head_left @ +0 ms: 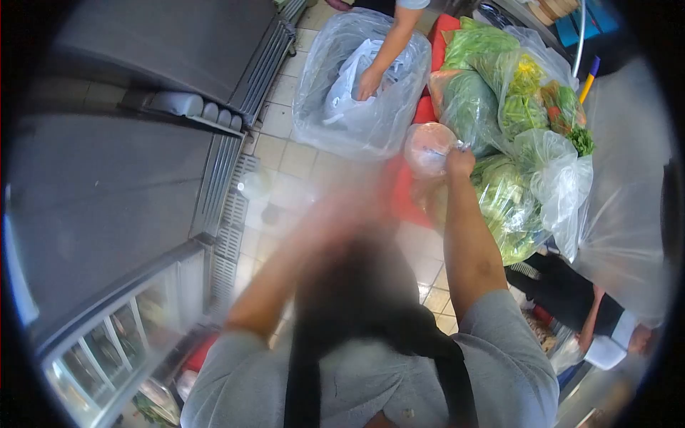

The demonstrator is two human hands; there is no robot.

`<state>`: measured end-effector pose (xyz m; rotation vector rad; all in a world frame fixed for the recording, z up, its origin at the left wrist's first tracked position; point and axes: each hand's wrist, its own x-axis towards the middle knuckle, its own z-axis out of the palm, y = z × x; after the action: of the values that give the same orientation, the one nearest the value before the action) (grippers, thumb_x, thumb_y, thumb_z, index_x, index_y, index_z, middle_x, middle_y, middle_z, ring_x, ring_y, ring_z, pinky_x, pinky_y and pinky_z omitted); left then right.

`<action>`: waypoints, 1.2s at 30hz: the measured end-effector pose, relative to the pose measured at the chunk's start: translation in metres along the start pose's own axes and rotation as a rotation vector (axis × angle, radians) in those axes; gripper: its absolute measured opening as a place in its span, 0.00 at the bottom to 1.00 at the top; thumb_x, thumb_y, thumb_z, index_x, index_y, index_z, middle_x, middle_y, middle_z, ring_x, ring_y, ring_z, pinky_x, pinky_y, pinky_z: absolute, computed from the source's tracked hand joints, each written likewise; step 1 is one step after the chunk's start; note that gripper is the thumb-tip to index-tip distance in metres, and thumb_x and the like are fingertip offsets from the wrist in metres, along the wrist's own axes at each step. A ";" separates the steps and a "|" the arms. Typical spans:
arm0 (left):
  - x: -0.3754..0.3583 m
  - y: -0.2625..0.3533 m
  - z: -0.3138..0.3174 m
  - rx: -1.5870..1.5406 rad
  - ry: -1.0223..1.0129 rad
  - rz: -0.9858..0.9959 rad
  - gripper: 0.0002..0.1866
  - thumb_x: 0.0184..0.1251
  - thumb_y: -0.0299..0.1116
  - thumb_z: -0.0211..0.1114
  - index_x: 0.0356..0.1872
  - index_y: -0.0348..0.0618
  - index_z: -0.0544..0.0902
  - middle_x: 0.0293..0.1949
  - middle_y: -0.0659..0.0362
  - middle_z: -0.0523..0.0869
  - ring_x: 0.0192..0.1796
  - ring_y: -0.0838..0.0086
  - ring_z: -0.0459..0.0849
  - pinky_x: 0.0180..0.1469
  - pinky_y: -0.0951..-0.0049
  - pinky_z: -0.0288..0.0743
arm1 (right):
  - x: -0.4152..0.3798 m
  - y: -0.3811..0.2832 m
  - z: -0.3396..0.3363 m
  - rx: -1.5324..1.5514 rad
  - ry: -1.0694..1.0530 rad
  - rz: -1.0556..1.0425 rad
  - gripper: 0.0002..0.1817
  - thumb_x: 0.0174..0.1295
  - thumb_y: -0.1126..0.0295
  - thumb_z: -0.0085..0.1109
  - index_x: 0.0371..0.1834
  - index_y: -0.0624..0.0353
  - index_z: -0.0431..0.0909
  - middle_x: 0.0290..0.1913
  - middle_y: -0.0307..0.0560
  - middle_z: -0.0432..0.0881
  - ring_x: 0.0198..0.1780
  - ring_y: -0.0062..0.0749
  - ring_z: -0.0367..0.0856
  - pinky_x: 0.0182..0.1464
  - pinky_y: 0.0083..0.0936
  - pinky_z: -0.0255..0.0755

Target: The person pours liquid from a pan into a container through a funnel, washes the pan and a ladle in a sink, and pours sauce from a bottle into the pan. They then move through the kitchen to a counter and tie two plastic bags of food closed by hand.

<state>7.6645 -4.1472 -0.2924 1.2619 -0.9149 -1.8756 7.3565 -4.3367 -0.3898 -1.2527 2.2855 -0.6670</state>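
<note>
My right hand is closed on the gathered neck of a clear plastic bag with something pinkish inside, which I cannot make out. Close beside that hand lie a clear bag of leafy greens and a bag of dark green vegetables. My left hand is a smear near the camera, over the tiled floor, and its fingers do not show.
Another person's hand reaches into a large bin lined with clear plastic, touching white plastic bags. More bagged vegetables rest on red crates. Dark metal cabinets stand left; a co-worker is at lower right.
</note>
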 end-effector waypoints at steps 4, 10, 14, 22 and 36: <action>0.011 -0.013 -0.036 0.069 0.005 -0.002 0.22 0.68 0.25 0.60 0.64 0.44 0.72 0.49 0.58 0.82 0.44 0.77 0.81 0.50 0.76 0.75 | -0.047 -0.010 -0.020 0.459 -0.051 0.181 0.11 0.56 0.74 0.55 0.41 0.65 0.81 0.30 0.47 0.82 0.28 0.30 0.78 0.33 0.31 0.71; 0.053 -0.063 -0.038 -0.011 0.093 -0.318 0.26 0.70 0.41 0.61 0.66 0.48 0.69 0.55 0.57 0.79 0.48 0.72 0.80 0.48 0.68 0.76 | -0.125 -0.034 -0.077 0.774 -0.205 0.291 0.04 0.60 0.76 0.52 0.31 0.59 0.78 0.25 0.37 0.76 0.23 0.21 0.69 0.26 0.25 0.64; 0.069 -0.105 -0.003 -0.043 0.097 -0.522 0.31 0.71 0.59 0.53 0.66 0.50 0.69 0.58 0.59 0.78 0.53 0.67 0.78 0.51 0.57 0.74 | -0.180 -0.029 -0.133 0.469 -0.334 0.217 0.04 0.59 0.78 0.54 0.29 0.58 0.78 0.28 0.40 0.78 0.27 0.22 0.72 0.30 0.24 0.67; 0.049 -0.155 0.091 0.327 -0.248 -0.711 0.27 0.69 0.50 0.60 0.63 0.48 0.71 0.57 0.57 0.78 0.48 0.67 0.80 0.46 0.62 0.76 | -0.290 0.163 -0.176 0.387 -0.275 0.160 0.04 0.60 0.77 0.54 0.33 0.61 0.80 0.30 0.45 0.81 0.34 0.30 0.77 0.42 0.29 0.72; 0.072 -0.203 0.219 1.103 -0.315 -0.608 0.28 0.63 0.50 0.64 0.61 0.48 0.74 0.52 0.58 0.78 0.41 0.65 0.80 0.40 0.60 0.73 | -0.436 0.401 -0.477 1.010 0.992 0.673 0.04 0.61 0.77 0.51 0.33 0.58 0.77 0.29 0.37 0.77 0.30 0.24 0.74 0.35 0.24 0.70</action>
<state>7.4057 -4.0646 -0.4354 2.0686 -2.0941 -2.0885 7.0296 -3.6790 -0.1918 0.4198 2.1511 -2.0565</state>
